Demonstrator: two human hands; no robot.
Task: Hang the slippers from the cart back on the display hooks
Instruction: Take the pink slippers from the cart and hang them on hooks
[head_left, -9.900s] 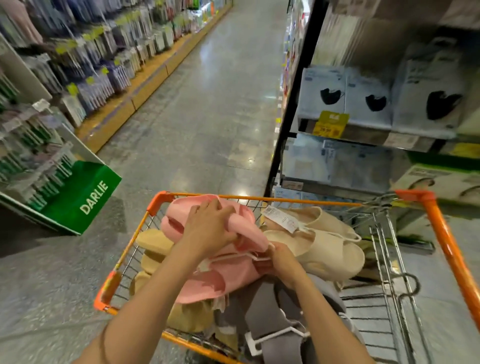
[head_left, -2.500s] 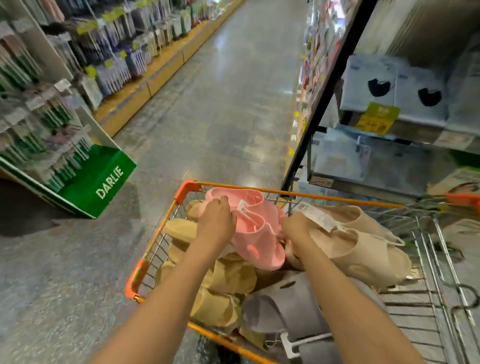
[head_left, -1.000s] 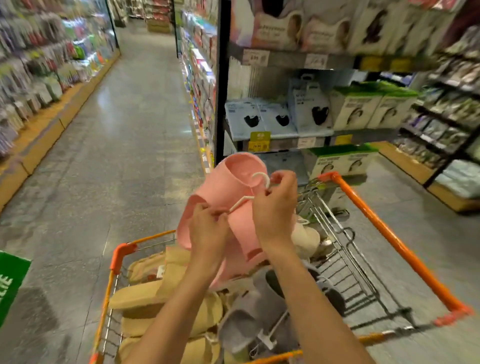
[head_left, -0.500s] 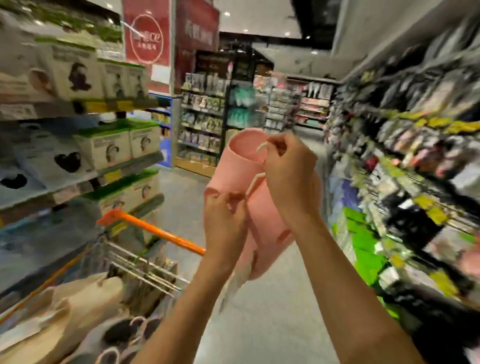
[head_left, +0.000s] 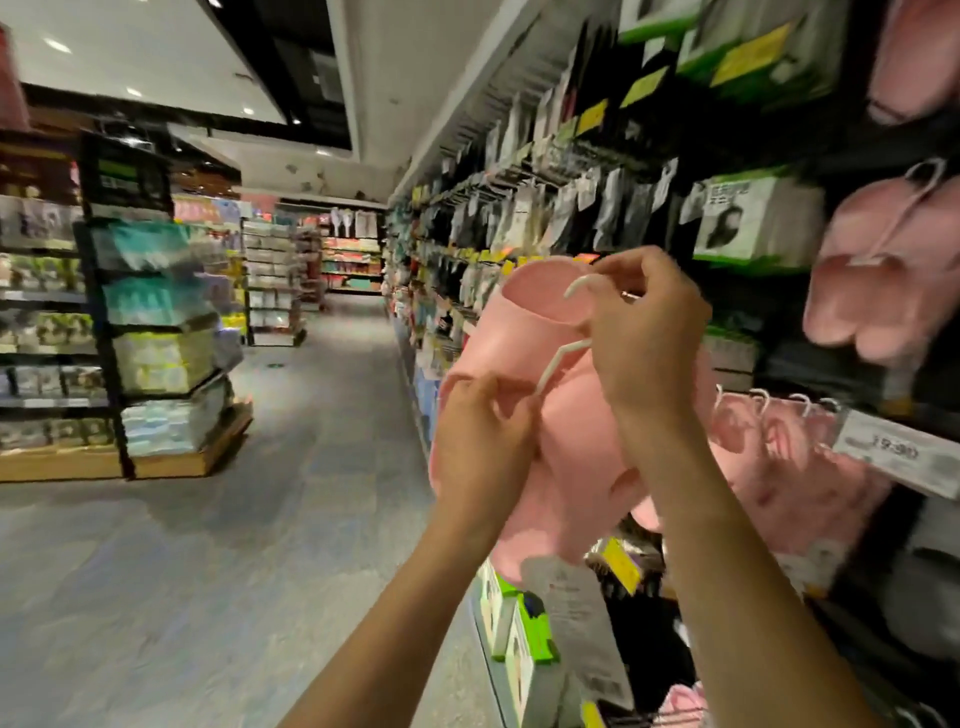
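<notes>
Holding pink slippers (head_left: 561, 426) up: right hand (head_left: 644, 332) pinching white hanger hook (head_left: 582, 285), left hand (head_left: 483, 426) gripping below, ready for display hooks (head_left: 763, 397).

The shop is dim overall, lit from above by small recessed ceiling lights (head_left: 57, 45) in the upper left, which leave a pale sheen on the grey floor (head_left: 218, 561). The shelving on the right (head_left: 649, 171) is dark and smeared by motion blur, worst toward the right edge. Wide-angle distortion bends lines at the frame's edges, and blocky softness covers distant shelves.
</notes>
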